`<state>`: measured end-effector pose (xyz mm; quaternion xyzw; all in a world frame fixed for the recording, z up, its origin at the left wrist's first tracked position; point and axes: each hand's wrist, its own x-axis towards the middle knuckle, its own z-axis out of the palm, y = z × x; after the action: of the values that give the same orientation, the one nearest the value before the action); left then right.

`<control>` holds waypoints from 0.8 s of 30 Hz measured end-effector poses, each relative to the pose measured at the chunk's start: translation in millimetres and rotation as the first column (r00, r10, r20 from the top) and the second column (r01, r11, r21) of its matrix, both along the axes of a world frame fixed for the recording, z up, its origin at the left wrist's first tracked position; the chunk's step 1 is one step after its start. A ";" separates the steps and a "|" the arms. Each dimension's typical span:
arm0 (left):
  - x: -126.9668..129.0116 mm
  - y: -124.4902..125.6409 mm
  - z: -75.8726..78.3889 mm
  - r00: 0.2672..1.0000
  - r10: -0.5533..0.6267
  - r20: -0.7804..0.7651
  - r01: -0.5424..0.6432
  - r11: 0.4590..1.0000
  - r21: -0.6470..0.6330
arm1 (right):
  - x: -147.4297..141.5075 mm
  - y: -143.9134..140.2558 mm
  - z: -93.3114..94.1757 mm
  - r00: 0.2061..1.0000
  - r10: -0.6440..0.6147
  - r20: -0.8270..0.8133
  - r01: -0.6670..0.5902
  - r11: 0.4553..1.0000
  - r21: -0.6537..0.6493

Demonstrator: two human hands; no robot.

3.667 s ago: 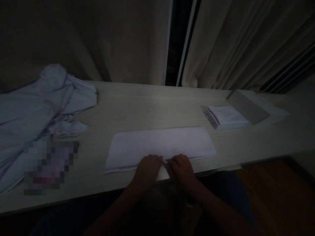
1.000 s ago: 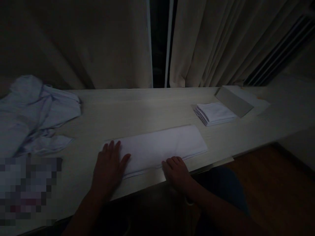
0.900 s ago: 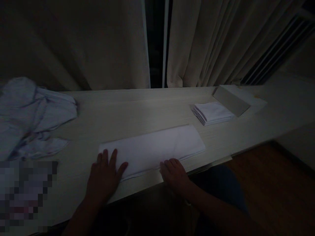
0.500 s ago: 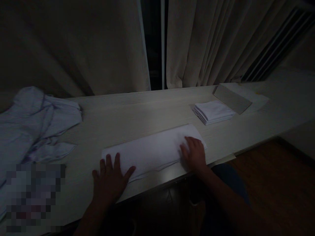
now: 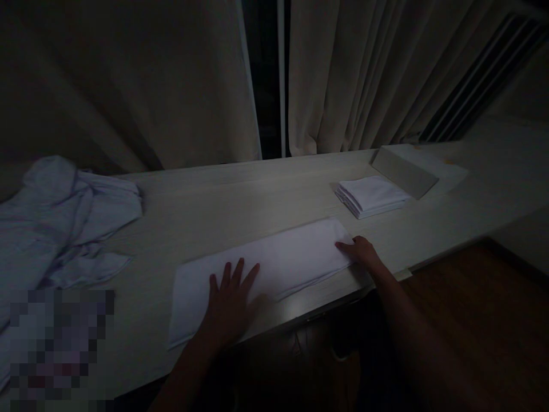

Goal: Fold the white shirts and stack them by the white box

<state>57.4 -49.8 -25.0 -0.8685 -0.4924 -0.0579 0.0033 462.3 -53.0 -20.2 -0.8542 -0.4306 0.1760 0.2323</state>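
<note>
A long strip of folded white cloth (image 5: 300, 252) lies slantwise across the lower centre of the frame, on a pale tabletop (image 5: 206, 212). The left hand (image 5: 229, 303), lower centre, is spread wide, fingers fanned flat over the strip's near side, grasping nothing; its thumb is blurred. The right hand (image 5: 363, 252), right of centre, meets the strip's right end, thumb on the upper face and fingers bent at the edge; whether they close on the fabric cannot be told. Beyond it, a stack of folded cloths (image 5: 373, 193) sits beside a grey-sided object (image 5: 405, 171). A crumpled pale cloth (image 5: 81, 206) occupies the left edge.
</note>
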 end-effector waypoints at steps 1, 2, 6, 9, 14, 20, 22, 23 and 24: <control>7.5 2.8 6.7 1.000 -0.017 0.016 0.017 1.000 -0.002 | 1.6 0.3 0.3 1.000 0.008 -0.002 -0.008 1.000 -0.013; 16.5 6.5 13.4 0.999 -0.037 0.032 0.037 0.999 0.001 | 2.7 0.1 1.0 1.000 0.018 -0.011 -0.019 1.000 -0.020; 54.8 27.0 24.7 0.994 -0.078 0.080 0.074 0.996 0.046 | 4.6 -4.2 6.6 0.987 0.032 -0.158 -0.023 0.998 0.054; 72.4 38.1 10.5 0.993 -0.069 0.093 0.065 0.997 0.043 | 4.6 -7.0 11.8 0.961 0.023 -0.276 0.002 0.996 0.089; 78.9 38.4 -13.1 0.993 -0.045 0.105 0.041 0.998 0.039 | 0.1 -1.9 13.5 0.935 -0.035 -0.353 0.076 0.992 0.101; 78.5 37.1 -10.4 0.994 -0.065 0.087 0.060 0.997 0.055 | 8.7 12.9 9.8 0.744 0.022 -0.668 0.061 0.993 0.101; 78.4 36.7 -9.3 0.994 -0.076 0.072 0.072 0.996 0.058 | 16.9 21.6 12.1 0.651 0.035 -0.758 0.021 0.998 0.064; 78.2 36.4 -8.8 0.994 -0.084 0.064 0.080 0.995 0.057 | 20.9 26.7 14.1 0.627 0.022 -0.779 0.019 0.999 0.044; 78.1 36.0 -8.3 0.994 -0.092 0.057 0.088 0.995 0.056 | 24.7 32.0 16.3 0.617 0.007 -0.787 0.027 0.999 0.030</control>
<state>135.5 -13.8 -33.3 -0.8873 -0.4508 -0.0970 0.0091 486.9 -21.0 -3.9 -0.6890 -0.2841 0.5221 0.4147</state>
